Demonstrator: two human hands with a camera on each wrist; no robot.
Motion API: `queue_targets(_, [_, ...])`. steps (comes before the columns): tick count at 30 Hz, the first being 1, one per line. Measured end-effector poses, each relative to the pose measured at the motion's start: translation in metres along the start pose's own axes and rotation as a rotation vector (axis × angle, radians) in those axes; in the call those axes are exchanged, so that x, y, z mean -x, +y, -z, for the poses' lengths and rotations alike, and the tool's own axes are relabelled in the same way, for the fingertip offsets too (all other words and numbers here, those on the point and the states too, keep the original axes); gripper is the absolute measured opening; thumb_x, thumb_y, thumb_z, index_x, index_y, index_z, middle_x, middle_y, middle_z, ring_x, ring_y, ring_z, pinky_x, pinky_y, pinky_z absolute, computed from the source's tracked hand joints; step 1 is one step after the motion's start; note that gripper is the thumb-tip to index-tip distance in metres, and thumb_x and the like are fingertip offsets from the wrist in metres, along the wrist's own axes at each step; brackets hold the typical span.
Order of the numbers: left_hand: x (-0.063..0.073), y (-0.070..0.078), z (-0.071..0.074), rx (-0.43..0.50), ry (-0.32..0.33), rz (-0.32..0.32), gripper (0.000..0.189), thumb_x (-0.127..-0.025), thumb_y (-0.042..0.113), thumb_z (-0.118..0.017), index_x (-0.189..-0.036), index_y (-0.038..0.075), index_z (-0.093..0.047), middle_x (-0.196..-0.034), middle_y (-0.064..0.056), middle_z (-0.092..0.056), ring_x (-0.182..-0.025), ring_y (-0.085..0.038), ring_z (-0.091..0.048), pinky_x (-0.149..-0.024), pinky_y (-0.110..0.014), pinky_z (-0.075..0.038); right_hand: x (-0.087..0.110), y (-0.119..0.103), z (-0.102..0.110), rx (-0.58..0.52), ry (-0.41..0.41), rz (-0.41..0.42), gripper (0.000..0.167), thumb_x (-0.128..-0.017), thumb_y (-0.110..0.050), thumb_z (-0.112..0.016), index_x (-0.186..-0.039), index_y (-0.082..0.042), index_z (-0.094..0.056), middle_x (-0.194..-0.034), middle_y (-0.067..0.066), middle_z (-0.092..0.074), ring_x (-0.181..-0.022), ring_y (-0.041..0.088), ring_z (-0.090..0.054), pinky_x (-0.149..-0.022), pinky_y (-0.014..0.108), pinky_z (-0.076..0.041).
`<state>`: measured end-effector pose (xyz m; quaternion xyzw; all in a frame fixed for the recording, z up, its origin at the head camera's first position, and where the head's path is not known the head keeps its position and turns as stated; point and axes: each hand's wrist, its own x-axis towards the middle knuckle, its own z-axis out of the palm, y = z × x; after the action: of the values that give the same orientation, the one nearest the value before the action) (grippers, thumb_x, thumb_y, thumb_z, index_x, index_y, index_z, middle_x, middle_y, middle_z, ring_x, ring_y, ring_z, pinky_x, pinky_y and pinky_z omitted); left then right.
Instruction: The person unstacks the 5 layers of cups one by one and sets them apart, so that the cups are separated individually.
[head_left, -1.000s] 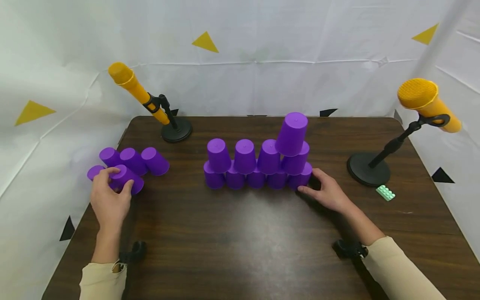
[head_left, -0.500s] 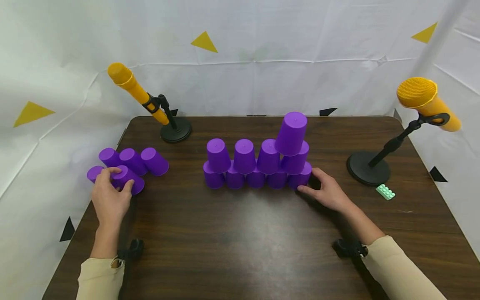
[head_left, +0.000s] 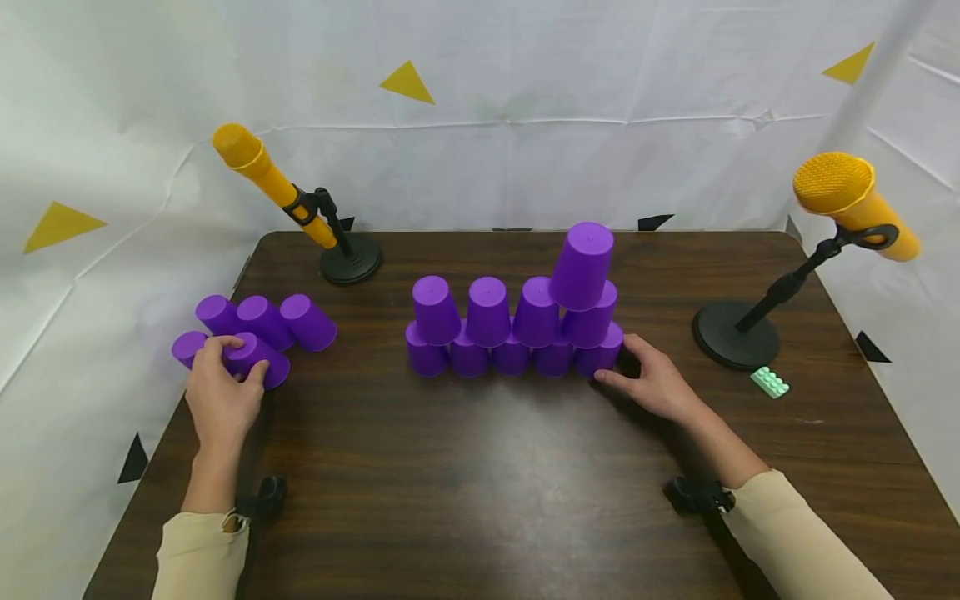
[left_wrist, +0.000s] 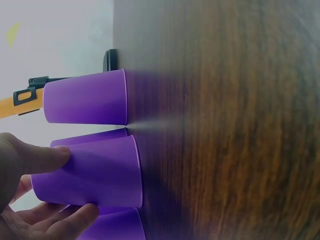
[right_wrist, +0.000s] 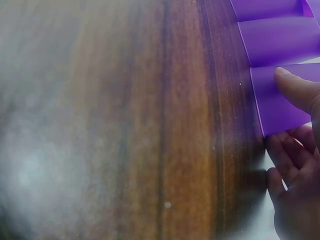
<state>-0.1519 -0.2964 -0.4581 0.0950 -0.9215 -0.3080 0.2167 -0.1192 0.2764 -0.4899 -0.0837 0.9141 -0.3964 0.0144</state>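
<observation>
At the left of the table, my left hand (head_left: 223, 396) grips an upside-down purple plastic cup (head_left: 258, 360), thumb on one side and fingers on the other. More purple cups (head_left: 309, 323) stand around it, one partly hidden behind the hand. In the left wrist view the held cup (left_wrist: 95, 172) has its rim at the tabletop. Mid-table, purple cups form a stack: a bottom row (head_left: 512, 358), a second row (head_left: 488, 312) and a single top cup (head_left: 582, 267) at the right. My right hand (head_left: 651, 379) holds the bottom row's rightmost cup (right_wrist: 280, 100) between thumb and fingers.
A yellow microphone (head_left: 273, 183) on a black stand is at the back left. Another yellow microphone (head_left: 855, 204) on a stand is at the right, with a mint-green toy brick (head_left: 770, 382) beside its base. White sheeting (head_left: 562, 175) surrounds the dark wooden table (head_left: 465, 500).
</observation>
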Motion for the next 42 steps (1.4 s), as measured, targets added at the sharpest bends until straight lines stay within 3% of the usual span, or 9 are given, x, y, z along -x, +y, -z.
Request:
queue_targets(18, [0.001,-0.003,0.001,-0.023,0.016,0.003,0.042,-0.083,0.009,-0.077,-0.119,-0.001,-0.056,-0.115,-0.024,-0.059,-0.108,-0.039,-0.056,-0.082,-0.051,-0.051,0.000,0.000,-0.001,0.004,0.005,0.004,0.060,-0.087,-0.032,-0.076,-0.134,-0.003,-0.053,-0.130,0.019,-0.058,-0.125,0.038,-0.049,-0.104,0.057,-0.035])
queue_targets(22, [0.003,-0.001,0.004,-0.034,0.032,0.003,0.042,-0.084,0.011,-0.077,-0.120,0.001,-0.057,-0.113,-0.022,-0.058,-0.103,-0.036,-0.057,-0.077,-0.034,-0.050,0.000,0.000,0.000,0.002,0.003,0.003,0.060,-0.087,-0.032,-0.076,-0.135,-0.003,-0.053,-0.130,0.019,-0.057,-0.126,0.038,-0.049,-0.105,0.057,-0.034])
queue_targets(26, [0.003,0.004,0.011,0.000,0.072,-0.005,0.040,-0.084,0.012,-0.077,-0.117,0.001,-0.058,-0.112,-0.021,-0.057,-0.103,-0.034,-0.060,-0.072,-0.013,-0.040,0.000,0.000,0.000,0.002,-0.002,0.000,0.061,-0.087,-0.033,-0.076,-0.135,-0.004,-0.052,-0.131,0.019,-0.057,-0.127,0.038,-0.048,-0.105,0.057,-0.034])
queue_targets(29, [0.004,0.011,0.017,0.025,0.117,-0.032,0.038,-0.084,0.013,-0.076,-0.115,0.001,-0.059,-0.110,-0.021,-0.057,-0.101,-0.032,-0.060,-0.072,-0.007,-0.036,0.000,0.000,0.001,-0.002,-0.001,0.000,0.060,-0.087,-0.032,-0.076,-0.135,-0.004,-0.053,-0.131,0.019,-0.057,-0.127,0.038,-0.048,-0.105,0.058,-0.034])
queue_targets(32, [0.004,0.022,0.021,0.052,0.181,-0.115,0.034,-0.083,0.011,-0.077,-0.111,-0.001,-0.061,-0.107,-0.021,-0.058,-0.099,-0.030,-0.058,-0.072,-0.007,-0.037,0.000,0.000,0.000,-0.001,0.000,0.004,0.060,-0.087,-0.031,-0.076,-0.135,-0.004,-0.053,-0.131,0.019,-0.057,-0.127,0.038,-0.048,-0.105,0.057,-0.034])
queue_targets(36, [0.006,0.047,0.020,0.128,0.240,-0.261,0.029,-0.081,0.007,-0.076,-0.106,-0.001,-0.065,-0.109,-0.016,-0.063,-0.103,-0.026,-0.058,-0.075,-0.006,-0.040,0.000,0.000,0.000,0.001,-0.005,0.008,0.061,-0.087,-0.032,-0.075,-0.136,-0.003,-0.052,-0.132,0.019,-0.056,-0.128,0.038,-0.047,-0.106,0.057,-0.033])
queue_targets(39, [0.010,0.079,0.013,0.238,0.231,-0.342,0.028,-0.081,0.007,-0.076,-0.106,0.001,-0.066,-0.115,-0.009,-0.065,-0.108,-0.021,-0.058,-0.080,-0.011,-0.047,0.000,0.001,0.000,-0.002,-0.007,0.005,0.061,-0.088,-0.032,-0.075,-0.136,-0.003,-0.052,-0.132,0.019,-0.056,-0.127,0.038,-0.047,-0.106,0.058,-0.033])
queue_targets(42, [0.016,0.122,0.006,0.400,0.188,-0.416,0.028,-0.082,0.004,-0.076,-0.107,-0.001,-0.066,-0.119,-0.007,-0.064,-0.110,-0.020,-0.059,-0.082,-0.022,-0.054,-0.001,0.001,0.000,-0.003,-0.008,0.005,0.061,-0.088,-0.033,-0.075,-0.136,-0.003,-0.052,-0.132,0.019,-0.056,-0.127,0.038,-0.047,-0.106,0.058,-0.033])
